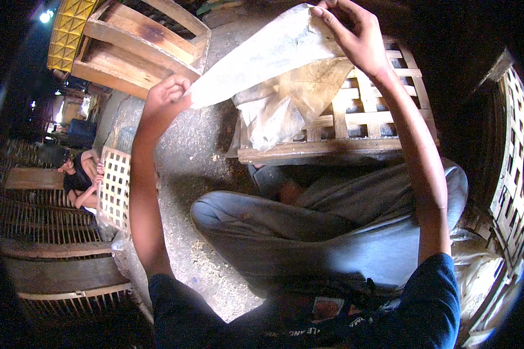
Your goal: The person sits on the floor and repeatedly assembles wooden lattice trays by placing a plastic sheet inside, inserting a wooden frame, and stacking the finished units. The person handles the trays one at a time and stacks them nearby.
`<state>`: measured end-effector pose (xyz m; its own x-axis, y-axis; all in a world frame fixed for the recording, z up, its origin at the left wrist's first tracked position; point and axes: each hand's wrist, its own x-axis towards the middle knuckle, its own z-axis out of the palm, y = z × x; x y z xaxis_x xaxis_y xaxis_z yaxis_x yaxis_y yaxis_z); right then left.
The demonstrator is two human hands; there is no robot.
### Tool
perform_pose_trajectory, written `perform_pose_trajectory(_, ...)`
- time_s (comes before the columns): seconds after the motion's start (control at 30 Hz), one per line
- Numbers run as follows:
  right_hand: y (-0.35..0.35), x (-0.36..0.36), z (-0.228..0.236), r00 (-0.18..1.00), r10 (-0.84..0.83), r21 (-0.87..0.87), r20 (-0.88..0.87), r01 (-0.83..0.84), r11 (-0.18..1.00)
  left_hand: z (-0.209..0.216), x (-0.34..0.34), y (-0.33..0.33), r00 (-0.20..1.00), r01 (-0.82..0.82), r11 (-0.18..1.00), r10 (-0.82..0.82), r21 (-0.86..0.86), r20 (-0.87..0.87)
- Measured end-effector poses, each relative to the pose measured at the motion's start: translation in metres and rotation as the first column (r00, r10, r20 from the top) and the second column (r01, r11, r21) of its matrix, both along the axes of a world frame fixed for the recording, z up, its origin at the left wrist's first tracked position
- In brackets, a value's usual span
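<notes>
A thin whitish sheet (pixel 262 55), paper or plastic, hangs stretched between my raised hands. My left hand (pixel 169 95) is closed on its lower left corner. Further up on the right, my right hand (pixel 355 34) pinches the opposite end between thumb and fingers. Beneath the sheet lies a wooden lattice panel (pixel 364 113) with square gaps, in front of my folded legs. Crumpled clear plastic (pixel 271 122) and a brownish translucent piece (pixel 317 84) rest on the panel's left part and partly cover it.
An open wooden crate (pixel 140 43) stands at the upper left beside a yellow plastic crate (pixel 70 35). Far left, another person (pixel 78 177) sits holding a lattice panel (pixel 115 186), near stacked slatted woodwork (pixel 58 250). More lattice panels (pixel 512 168) lean at the right.
</notes>
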<state>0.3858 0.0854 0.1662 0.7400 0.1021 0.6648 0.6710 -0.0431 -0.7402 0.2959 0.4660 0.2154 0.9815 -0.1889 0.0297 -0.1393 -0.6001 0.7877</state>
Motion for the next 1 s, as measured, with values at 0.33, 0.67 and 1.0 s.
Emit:
perform_pose_trajectory(0.33,0.039,-0.010,-0.029,0.976,0.213,-0.066,0.044,-0.209,0.976,-0.003,0.024,-0.068,0.951,0.286,0.955,-0.292,-0.074,-0.098)
perform_pose_trajectory(0.67,0.022,-0.014,-0.002,0.965,0.258,0.183,-0.053,-0.244,0.952,-0.032,0.003,-0.117,0.919,0.101,0.980,-0.157,0.170,0.361)
perform_pose_trajectory(1.0,0.002,0.013,-0.021,0.996,0.006,-0.071,0.090,0.000,0.997,-0.027,-0.013,-0.049,0.935,-0.095,0.970,0.009,0.223,0.355)
